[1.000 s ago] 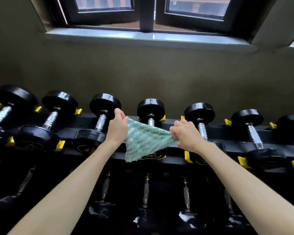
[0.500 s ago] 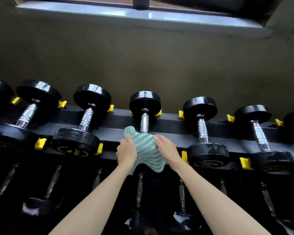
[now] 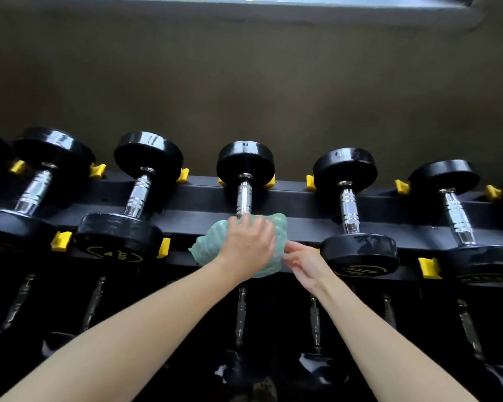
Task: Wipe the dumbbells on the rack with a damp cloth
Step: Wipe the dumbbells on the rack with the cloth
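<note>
Head view looks down on a black rack against a dull wall, with a row of dumbbells lying front to back between yellow stops and a second row dim below. The green cloth is draped over the near end of the middle dumbbell, just below its shiny handle; that near weight is hidden under cloth and hand. The left hand lies on top of the cloth with its fingers spread and bent over the covered weight, so it seems to clasp the weight through the fabric. The right hand sits just beside it, thumb and fingertips closed on the cloth's right edge in what looks like a light pinch, keeping it from bunching. I judge the step in hand to be wiping this dumbbell's near end, early in the job, since the neighbour on the right and the others show no cloth on them. The next move likely calls for turning the cloth round the weight's rim, then sliding it up the handle to the far end, with enough pressure to clean but not enough to roll the dumbbell off its stops.
</note>
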### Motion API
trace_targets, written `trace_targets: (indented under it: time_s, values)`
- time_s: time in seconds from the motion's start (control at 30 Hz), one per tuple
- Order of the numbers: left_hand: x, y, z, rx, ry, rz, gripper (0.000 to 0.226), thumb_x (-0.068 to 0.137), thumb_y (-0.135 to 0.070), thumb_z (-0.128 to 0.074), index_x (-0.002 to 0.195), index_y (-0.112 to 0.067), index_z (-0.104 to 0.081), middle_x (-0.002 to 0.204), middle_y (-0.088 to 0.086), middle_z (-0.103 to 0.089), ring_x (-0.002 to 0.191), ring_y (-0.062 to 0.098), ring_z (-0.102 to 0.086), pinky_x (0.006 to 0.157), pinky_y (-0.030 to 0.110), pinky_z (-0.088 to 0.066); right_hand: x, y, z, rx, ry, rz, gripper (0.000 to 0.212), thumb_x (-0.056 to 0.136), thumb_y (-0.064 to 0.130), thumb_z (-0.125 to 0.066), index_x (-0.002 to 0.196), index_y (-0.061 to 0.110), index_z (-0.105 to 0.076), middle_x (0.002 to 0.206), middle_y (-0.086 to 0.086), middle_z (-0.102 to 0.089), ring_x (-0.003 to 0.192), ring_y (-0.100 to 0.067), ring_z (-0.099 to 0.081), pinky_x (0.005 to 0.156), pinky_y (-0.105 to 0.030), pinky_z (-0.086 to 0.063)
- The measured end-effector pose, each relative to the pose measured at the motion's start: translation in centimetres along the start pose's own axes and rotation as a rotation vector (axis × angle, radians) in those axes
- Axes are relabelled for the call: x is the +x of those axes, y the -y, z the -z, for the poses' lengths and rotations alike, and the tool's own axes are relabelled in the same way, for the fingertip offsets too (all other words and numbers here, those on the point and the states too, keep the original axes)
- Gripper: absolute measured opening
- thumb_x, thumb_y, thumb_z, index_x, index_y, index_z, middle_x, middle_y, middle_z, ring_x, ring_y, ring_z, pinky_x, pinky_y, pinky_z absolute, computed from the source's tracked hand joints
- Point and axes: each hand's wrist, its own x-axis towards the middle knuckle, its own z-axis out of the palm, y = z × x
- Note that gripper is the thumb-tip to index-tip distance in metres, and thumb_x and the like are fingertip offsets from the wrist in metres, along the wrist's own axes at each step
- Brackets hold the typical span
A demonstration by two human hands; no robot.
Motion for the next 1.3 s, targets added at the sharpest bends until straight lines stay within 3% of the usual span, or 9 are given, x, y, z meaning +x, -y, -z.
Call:
trace_targets:
  time_s: [0.1,0.27,0.43,0.53,0.7,0.83,0.97,1.07,1.3]
  values:
    - [0.2,-1.8,-0.8,0.144,0.030,-0.224,0.027,0.063,-0.039,-0.066,0.074,-0.016,-0.073,0.072,0.005,-0.064,0.065,0.025,-0.059,0.071,0.039,-0.038,0.5,-1.1,0.0,0.090,-0.116,-0.021,0.042,0.080,-0.026,-0.028,0.087,-0.003,-0.062,0.084,-0.013,-0.061,0.078,-0.020,-0.056,0.073,-0.023,-0.050]
    - [0.1,-1.0,-1.3,-0.056,-0.224,-0.327,0.026,0.084,-0.017,-0.052,0.059,-0.015,-0.060,0.056,0.001,-0.055,0.058,0.022,-0.057,0.072,0.036,-0.046,-0.6,-1.7,0.2,0.146,-0.117,-0.006,0.022,0.092,-0.013,-0.040,0.081,-0.005,-0.057,0.050,0.000,-0.056,0.045,-0.007,-0.053,0.068,-0.023,-0.048]
    - [1.9,-0.3,2.2,-0.486,-0.451,0.161,0.040,0.098,-0.024,-0.032,0.065,-0.009,-0.049,0.050,0.003,-0.050,0.042,0.020,-0.050,0.051,0.027,-0.036,-0.6,1.0,-1.0,-0.038,-0.268,0.114,0.005,0.087,0.002,-0.059,0.090,0.002,-0.063,0.082,-0.009,-0.064,0.076,-0.018,-0.060,0.066,-0.024,-0.051]
    - [4.5,3.1,3.3,-0.348,-0.483,0.349,0.023,0.092,-0.029,-0.038,0.080,-0.010,-0.043,0.064,0.008,-0.053,0.053,0.022,-0.052,0.046,0.026,-0.039,0.4,5.1,-2.6,-0.253,-0.442,0.326,0.004,0.087,0.008,-0.060,0.083,0.010,-0.060,0.082,-0.002,-0.059,0.080,-0.015,-0.053,0.065,-0.023,-0.040]
    - [8.0,7.2,1.9,-0.560,-0.036,0.895,0.043,0.096,-0.035,-0.042,0.125,-0.004,-0.038,0.130,0.015,-0.037,0.121,0.032,-0.036,0.099,0.040,-0.027,5.3,9.3,-5.6,-0.257,-0.581,0.340,0.017,0.085,0.012,-0.060,0.101,0.008,-0.053,0.087,-0.004,-0.058,0.078,-0.017,-0.055,0.076,-0.031,-0.045]
    - [8.8,7.3,-2.7,-1.124,0.403,1.407,0.055,0.100,-0.039,-0.031,0.138,0.001,-0.030,0.140,0.019,-0.039,0.126,0.034,-0.041,0.104,0.036,-0.033,10.1,7.2,-7.4,-0.127,-0.226,-0.030,0.024,0.091,0.007,-0.053,0.112,-0.002,-0.056,0.102,-0.019,-0.067,0.067,-0.019,-0.057,0.061,-0.030,-0.049]
    - [10.2,6.7,-4.6,-1.327,0.560,1.156,0.050,0.102,-0.033,-0.027,0.138,-0.002,-0.038,0.134,0.016,-0.048,0.116,0.030,-0.050,0.084,0.030,-0.038,12.1,5.8,-8.8,-0.228,-0.089,-0.098,0.052,0.101,0.029,-0.040,0.146,0.010,-0.025,0.141,-0.011,-0.045,0.121,-0.026,-0.050,0.098,-0.039,-0.045]
    - [10.8,7.3,-4.9,-1.222,0.569,1.029,0.044,0.101,-0.029,-0.033,0.123,0.006,-0.051,0.122,0.025,-0.055,0.094,0.031,-0.055,0.065,0.031,-0.037,12.7,6.4,-8.0,-0.350,-0.078,-0.087,0.046,0.098,0.036,-0.043,0.134,0.008,-0.046,0.124,-0.010,-0.059,0.102,-0.021,-0.057,0.079,-0.030,-0.050]
    - [6.8,8.4,-2.7,-1.147,0.949,0.748,0.059,0.101,-0.044,-0.020,0.141,-0.003,-0.036,0.128,0.021,-0.054,0.111,0.032,-0.055,0.091,0.037,-0.043,8.0,7.0,-6.4,-0.782,0.099,-0.207,0.035,0.096,0.040,-0.049,0.076,0.012,-0.058,0.068,-0.005,-0.054,0.063,-0.019,-0.046,0.062,-0.027,-0.037]
